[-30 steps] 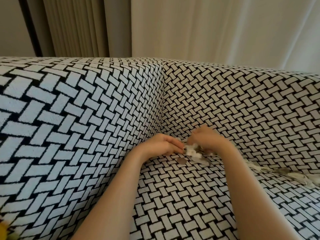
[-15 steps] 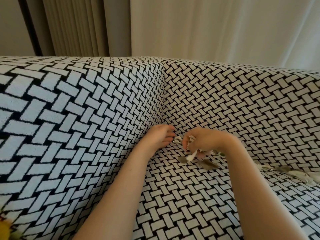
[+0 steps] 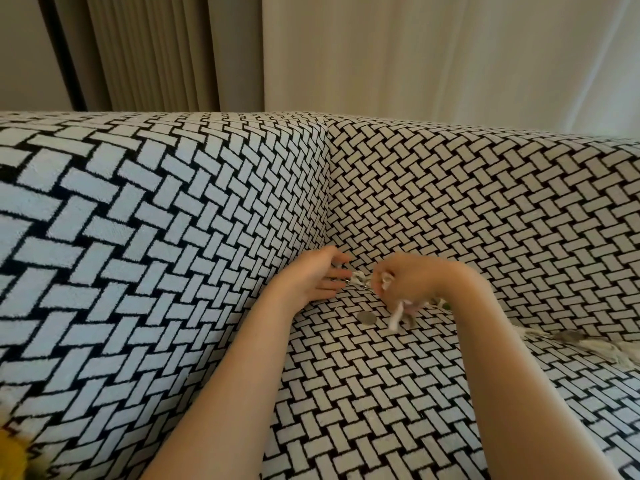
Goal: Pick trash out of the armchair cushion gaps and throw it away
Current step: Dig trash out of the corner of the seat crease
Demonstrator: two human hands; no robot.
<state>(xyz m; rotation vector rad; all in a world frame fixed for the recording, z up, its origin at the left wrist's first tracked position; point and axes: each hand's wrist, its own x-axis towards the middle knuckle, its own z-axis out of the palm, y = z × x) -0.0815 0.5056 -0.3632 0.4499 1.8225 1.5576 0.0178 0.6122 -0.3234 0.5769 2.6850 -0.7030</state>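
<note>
1. Left hand [image 3: 318, 275] lies flat, fingers straight, tips at a crumpled scrap [image 3: 358, 279] wedged in the cushion gap [image 3: 498, 319] just ahead.
2. Right hand [image 3: 408, 282], curled round white shreds [image 3: 398, 311], sits just beyond that scrap.
3. Left looks nearer, so it likely takes the scrap.

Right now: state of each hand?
Left hand: open, fingers straight.
Right hand: closed, gripping white paper scraps.
</note>
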